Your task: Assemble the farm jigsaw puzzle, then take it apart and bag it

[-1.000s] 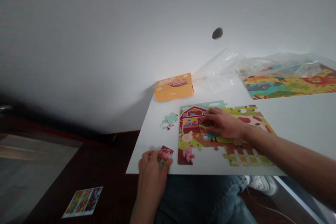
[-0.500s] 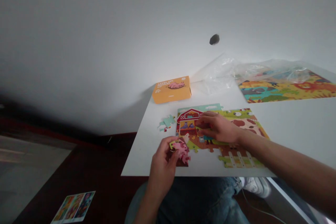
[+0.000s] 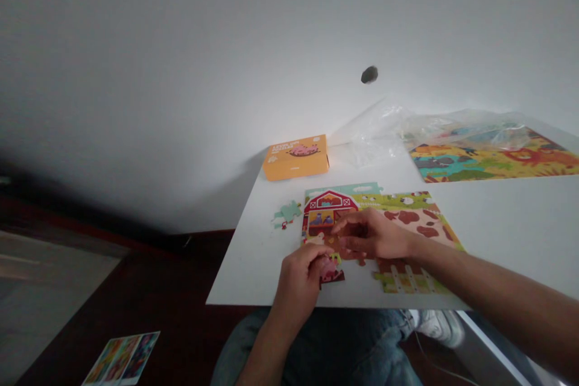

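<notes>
On the farm puzzle (image 3: 409,217), my right hand (image 3: 368,234) hides the middle; I can't tell whether its curled fingers hold anything. My left hand (image 3: 302,270) pinches the pig piece (image 3: 331,268) by the puzzle's near left corner; I'd keep it level, aligning tabs before pressing. Beyond lie clear plastic (image 3: 375,139), the orange box (image 3: 296,160) and loose pieces (image 3: 289,211).
</notes>
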Motion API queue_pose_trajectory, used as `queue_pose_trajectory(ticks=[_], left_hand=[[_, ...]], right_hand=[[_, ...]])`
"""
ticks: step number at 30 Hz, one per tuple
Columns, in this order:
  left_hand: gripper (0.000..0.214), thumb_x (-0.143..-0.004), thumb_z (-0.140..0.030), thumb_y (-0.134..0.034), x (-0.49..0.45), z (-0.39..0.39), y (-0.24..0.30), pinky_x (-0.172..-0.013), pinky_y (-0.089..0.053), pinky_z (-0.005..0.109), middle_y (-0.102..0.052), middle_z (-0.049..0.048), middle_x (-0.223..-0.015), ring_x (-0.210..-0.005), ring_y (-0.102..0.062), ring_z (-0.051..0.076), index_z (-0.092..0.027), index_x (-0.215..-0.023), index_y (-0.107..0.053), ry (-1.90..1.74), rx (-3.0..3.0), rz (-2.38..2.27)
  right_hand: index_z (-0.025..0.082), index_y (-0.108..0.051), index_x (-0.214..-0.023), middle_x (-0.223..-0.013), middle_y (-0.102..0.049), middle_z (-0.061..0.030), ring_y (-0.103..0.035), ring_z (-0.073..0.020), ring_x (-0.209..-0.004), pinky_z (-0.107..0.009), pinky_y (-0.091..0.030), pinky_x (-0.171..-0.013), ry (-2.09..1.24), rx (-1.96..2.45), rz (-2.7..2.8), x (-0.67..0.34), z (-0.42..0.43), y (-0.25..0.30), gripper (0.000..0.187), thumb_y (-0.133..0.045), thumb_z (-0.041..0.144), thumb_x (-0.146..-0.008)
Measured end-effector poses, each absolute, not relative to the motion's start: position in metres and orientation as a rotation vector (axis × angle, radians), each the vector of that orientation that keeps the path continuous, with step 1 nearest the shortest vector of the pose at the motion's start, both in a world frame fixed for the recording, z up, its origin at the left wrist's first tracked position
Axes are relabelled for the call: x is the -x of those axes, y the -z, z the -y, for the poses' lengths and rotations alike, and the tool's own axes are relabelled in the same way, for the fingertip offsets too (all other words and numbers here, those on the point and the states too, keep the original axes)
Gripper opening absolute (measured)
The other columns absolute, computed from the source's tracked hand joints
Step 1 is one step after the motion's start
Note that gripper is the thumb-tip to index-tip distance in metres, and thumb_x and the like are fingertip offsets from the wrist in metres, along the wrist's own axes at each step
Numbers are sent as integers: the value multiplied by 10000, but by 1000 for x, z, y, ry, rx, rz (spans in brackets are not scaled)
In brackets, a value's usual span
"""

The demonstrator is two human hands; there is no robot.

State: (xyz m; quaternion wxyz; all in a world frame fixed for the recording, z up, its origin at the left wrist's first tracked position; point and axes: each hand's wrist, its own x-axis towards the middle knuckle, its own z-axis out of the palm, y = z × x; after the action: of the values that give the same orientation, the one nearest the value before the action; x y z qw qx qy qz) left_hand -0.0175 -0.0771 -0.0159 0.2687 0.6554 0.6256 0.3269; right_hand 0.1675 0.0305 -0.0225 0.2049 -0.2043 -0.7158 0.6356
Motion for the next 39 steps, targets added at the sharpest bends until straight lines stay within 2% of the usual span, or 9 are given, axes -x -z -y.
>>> queue_pose_trajectory(ticks=[5, 11, 16, 20, 25, 28, 31, 35, 39], left_hand=[[194, -855, -140, -560, 15, 83, 22, -911, -467, 401, -609, 80, -1016, -1021, -540, 227, -195, -960, -713, -762, -2155, -1756], [289, -817, -236, -664, 18, 103, 26, -827, -518, 393, -540, 103, -1061, -971, -518, 229, -190, -1101, -671, -599, -2374, -1704], [241, -855, -208, -604, 15, 104, 27, -771, -526, 405, -546, 106, -1071, -951, -515, 238, -216, -1085, -677, -574, -2553, -1740], [200, -844, -162, -606, 6, 105, 33, -736, -533, 390, -587, 88, -948, -876, -533, 224, -179, -1029, -681, -635, -2597, -1805], [490, -737, -333, -745, 5, 114, 35, -835, -539, 438, -570, 123, -1069, -976, -557, 270, -143, -1170, -615, -563, -2432, -1799], [364, -744, -253, -730, 9, 112, 32, -862, -537, 402, -562, 105, -1089, -1001, -569, 248, -175, -1089, -640, -590, -2247, -1800], [287, -718, -229, -734, 9, 109, 30, -884, -526, 417, -565, 87, -1088, -1020, -567, 253, -193, -989, -647, -608, -2091, -1817], [305, -709, -203, -732, 8, 108, 32, -911, -514, 427, -551, 81, -1105, -1053, -552, 251, -194, -996, -631, -645, -2001, -1851], [285, -756, -231, -704, 7, 108, 36, -908, -515, 449, -548, 90, -1106, -1042, -552, 254, -194, -1032, -644, -702, -2119, -1863]], right_hand=[[148, -666, -886, -691, -630, -15, -483, -105, -567, -229, -359, -511, -1246, 864, 1979, -173, -46, 25, 244, -578, 373, -855], [156, -693, -870, -706, -661, -18, -519, -116, -592, -233, -357, -548, -946, 1031, 2052, -178, -54, 21, 210, -555, 313, -844], [164, -700, -866, -684, -651, -9, -513, -114, -584, -232, -341, -544, -898, 1037, 2097, -178, -53, 22, 212, -560, 322, -841], [172, -699, -886, -695, -657, -8, -519, -115, -584, -234, -339, -544, -910, 1033, 2106, -177, -54, 24, 217, -544, 319, -851], [171, -702, -872, -696, -660, -11, -527, -117, -590, -232, -342, -547, -917, 1025, 2116, -177, -55, 26, 214, -560, 328, -844], [167, -702, -886, -694, -657, -12, -528, -117, -588, -231, -342, -546, -916, 1024, 2116, -176, -55, 27, 203, -561, 304, -839], [163, -699, -870, -683, -649, -11, -524, -114, -583, -232, -338, -540, -932, 1015, 2125, -175, -54, 27, 208, -551, 308, -847], [161, -695, -836, -645, -624, -6, -495, -111, -561, -236, -320, -528, -930, 1015, 2151, -175, -55, 27, 235, -545, 341, -857], [163, -695, -850, -645, -613, -3, -480, -109, -564, -236, -306, -525, -931, 1024, 2158, -175, -55, 26, 241, -544, 351, -858]])
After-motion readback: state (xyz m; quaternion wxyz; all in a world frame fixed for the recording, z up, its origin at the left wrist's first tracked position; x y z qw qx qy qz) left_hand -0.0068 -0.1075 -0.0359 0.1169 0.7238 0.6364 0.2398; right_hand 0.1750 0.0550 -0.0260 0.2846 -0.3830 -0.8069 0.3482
